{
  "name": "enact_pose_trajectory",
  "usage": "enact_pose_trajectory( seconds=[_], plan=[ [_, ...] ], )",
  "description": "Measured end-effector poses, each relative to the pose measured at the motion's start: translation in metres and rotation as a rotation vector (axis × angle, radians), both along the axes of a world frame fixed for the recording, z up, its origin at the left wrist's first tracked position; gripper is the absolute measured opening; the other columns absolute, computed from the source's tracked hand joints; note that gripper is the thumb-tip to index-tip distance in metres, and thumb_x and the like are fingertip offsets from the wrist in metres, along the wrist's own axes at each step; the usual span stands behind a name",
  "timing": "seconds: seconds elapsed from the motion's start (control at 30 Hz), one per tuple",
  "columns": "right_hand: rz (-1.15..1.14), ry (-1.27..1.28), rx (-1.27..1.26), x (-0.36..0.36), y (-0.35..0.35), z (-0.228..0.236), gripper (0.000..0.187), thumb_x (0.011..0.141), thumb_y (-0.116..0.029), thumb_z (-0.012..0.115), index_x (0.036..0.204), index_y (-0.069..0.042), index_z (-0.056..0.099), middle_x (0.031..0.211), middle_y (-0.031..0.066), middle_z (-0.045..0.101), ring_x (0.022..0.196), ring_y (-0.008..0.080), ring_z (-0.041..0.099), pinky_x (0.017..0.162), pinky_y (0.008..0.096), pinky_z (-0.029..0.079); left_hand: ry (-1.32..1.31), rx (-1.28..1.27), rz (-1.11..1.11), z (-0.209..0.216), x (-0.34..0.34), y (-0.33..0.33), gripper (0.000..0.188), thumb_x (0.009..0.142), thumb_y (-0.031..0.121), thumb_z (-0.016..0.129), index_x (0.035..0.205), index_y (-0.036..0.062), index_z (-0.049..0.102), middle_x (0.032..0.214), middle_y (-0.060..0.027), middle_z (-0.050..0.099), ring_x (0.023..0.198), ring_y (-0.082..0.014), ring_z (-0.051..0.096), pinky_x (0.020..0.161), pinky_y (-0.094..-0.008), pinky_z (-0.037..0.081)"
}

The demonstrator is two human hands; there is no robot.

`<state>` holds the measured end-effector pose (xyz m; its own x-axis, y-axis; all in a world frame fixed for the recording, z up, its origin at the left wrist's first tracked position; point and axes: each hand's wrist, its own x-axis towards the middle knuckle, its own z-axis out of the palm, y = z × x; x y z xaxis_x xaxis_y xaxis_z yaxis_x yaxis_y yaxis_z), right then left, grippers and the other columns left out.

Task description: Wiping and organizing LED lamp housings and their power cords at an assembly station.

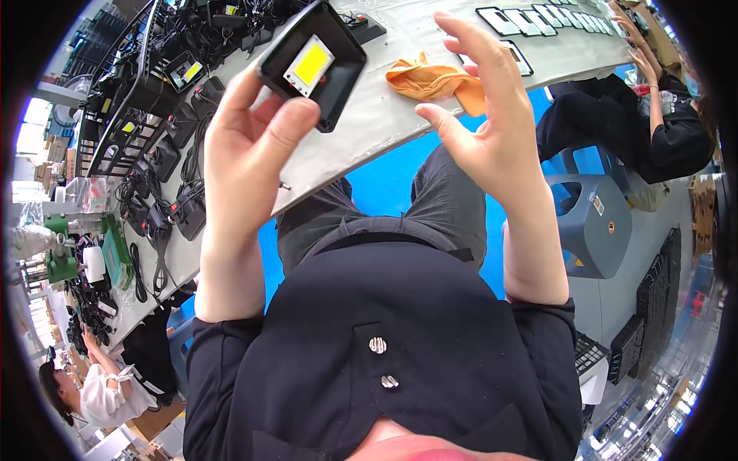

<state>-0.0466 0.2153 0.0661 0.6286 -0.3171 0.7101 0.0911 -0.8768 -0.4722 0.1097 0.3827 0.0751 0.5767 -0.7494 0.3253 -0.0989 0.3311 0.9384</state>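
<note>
My left hand [254,131] is closed on a black floodlight housing [344,65], held up above the table's edge and tilted. Inside the housing lies a yellow LED panel [311,63] on a white plate. To the right, my right hand [492,115] hangs in the air with its fingers apart and nothing in it. Between the two hands an orange cloth [427,79] lies crumpled on the table, nearest to my right hand. Partly behind my right fingers, a black-edged glass panel [516,58] rests on the table.
Several black-framed panels [530,21] lie in rows at the far right. A black crate [127,92] and many corded lamps [161,157] crowd the left side. Co-workers sit at the right [669,127] and lower left [108,388]. A grey-blue stool [592,227] stands at right.
</note>
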Motion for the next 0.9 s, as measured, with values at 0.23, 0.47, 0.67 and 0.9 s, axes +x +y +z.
enact_pose_trajectory(
  seconds=[0.23, 0.47, 0.67, 0.9],
  plan=[
    [-0.299, 0.300, -0.121, 0.028, -0.045, -0.061, 0.044, 0.085, -0.018, 0.063, 0.127, -0.012, 0.056, 0.127, 0.0200, 0.052, 0.114, 0.0344, 0.052, 0.097, 0.0402, 0.042, 0.497, 0.024, -0.327, -0.007, 0.001, 0.007, 0.041, 0.095, 0.025, 0.056, 0.126, -0.0023, 0.048, 0.115, -0.0106, 0.061, 0.098, -0.0174, 0.063, 0.087, -0.0331, 0.052],
    [-0.158, 0.037, 0.115, 0.033, -0.034, -0.070, 0.016, 0.089, -0.009, 0.061, 0.103, -0.004, 0.066, 0.080, 0.0080, 0.060, 0.063, 0.0134, 0.059, 0.058, 0.0258, 0.048, 0.324, -0.032, -0.216, -0.008, -0.002, 0.011, 0.056, 0.084, 0.008, 0.070, 0.133, -0.0027, 0.044, 0.120, -0.0090, 0.059, 0.108, -0.0161, 0.057, 0.094, -0.0295, 0.045],
    [-0.033, -0.186, 0.013, 0.033, 0.036, 0.002, 0.031, 0.075, -0.002, 0.070, 0.106, -0.004, 0.066, 0.097, 0.0097, 0.058, 0.085, 0.0247, 0.061, 0.072, 0.0320, 0.052, 0.120, -0.044, -0.142, -0.008, -0.013, 0.005, 0.063, 0.080, 0.000, 0.071, 0.135, -0.0051, 0.041, 0.126, -0.0069, 0.039, 0.110, -0.0201, 0.056, 0.090, -0.0307, 0.051],
    [0.379, 0.018, 0.285, 0.009, 0.043, 0.006, 0.025, 0.078, 0.007, 0.066, 0.103, 0.003, 0.068, 0.100, 0.0131, 0.063, 0.078, 0.0186, 0.064, 0.067, 0.0255, 0.051, 0.112, -0.036, -0.160, -0.018, -0.011, 0.005, 0.062, 0.080, -0.005, 0.069, 0.136, -0.0026, 0.042, 0.128, -0.0070, 0.037, 0.108, -0.0191, 0.057, 0.091, -0.0292, 0.050]
  ],
)
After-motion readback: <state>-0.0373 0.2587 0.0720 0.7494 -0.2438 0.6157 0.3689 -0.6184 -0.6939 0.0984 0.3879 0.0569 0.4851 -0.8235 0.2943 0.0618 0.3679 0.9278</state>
